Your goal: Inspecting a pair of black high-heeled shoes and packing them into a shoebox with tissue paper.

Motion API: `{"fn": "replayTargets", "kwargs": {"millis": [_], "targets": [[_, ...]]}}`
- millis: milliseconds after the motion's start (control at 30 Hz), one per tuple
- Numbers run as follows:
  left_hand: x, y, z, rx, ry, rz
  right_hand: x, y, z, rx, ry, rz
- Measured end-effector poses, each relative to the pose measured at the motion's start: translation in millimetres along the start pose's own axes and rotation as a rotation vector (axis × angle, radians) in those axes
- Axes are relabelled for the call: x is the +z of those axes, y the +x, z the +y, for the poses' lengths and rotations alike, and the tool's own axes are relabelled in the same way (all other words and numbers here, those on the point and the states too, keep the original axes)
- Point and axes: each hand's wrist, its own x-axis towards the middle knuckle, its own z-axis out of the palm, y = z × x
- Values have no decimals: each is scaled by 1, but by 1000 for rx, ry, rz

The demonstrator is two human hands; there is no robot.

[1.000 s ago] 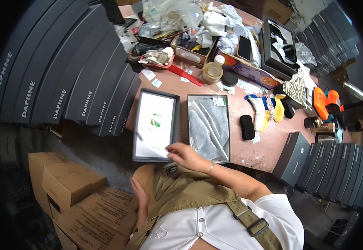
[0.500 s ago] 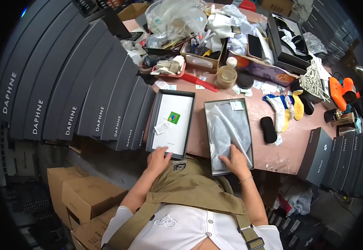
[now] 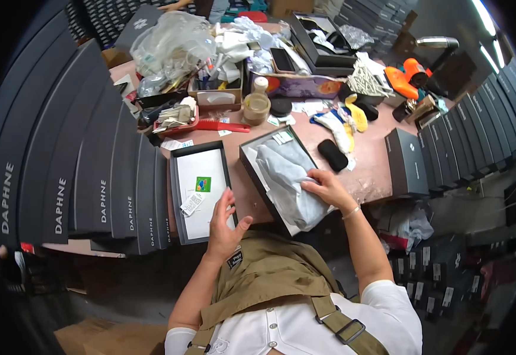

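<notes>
An open shoe box (image 3: 256, 170) sits tilted at the table's front edge. A soft grey-white wrapped bundle (image 3: 287, 177) bulges out of it over the right wall, and what is inside the wrapping is hidden. My right hand (image 3: 330, 192) grips the right side of this bundle, thumb and fingers closed on the wrapping. Left of the box lies a dark lid (image 3: 227, 155) with a white inside. On the lid are a green square card (image 3: 203, 184) and a white printed tag (image 3: 192, 203). Over its right edge hovers my left hand (image 3: 224, 228), fingers apart, holding nothing.
Dark shoe boxes (image 3: 86, 154) stand stacked at the left, more (image 3: 407, 163) at the right. A black oblong case (image 3: 332, 155), a glass jar (image 3: 256, 109) and a red-handled tool (image 3: 225, 126) lie beyond. Plastic bags (image 3: 172, 47) and trays crowd the back.
My right hand has taken hold of the bundle, which has risen and shifted over the box's right wall. The box has turned. My left hand has left the lid's near edge. The view has swung.
</notes>
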Motion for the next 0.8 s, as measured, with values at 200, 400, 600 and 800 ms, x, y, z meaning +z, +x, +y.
{"fn": "replayTargets", "kwargs": {"millis": [200,400,600,800], "targets": [[30,49,1,-610,-975,140,14,-21,-64,-567,-750,-117],[31,52,-15,-661,-1224,411,90,-6,-53,-776,-593,544],[-19,57,-32,-514,-1182,476,94,-69,-64,-473,237,6],[-31,42,-8,-541,-1183,397,-15,-30,-59,-280,205,200]]}}
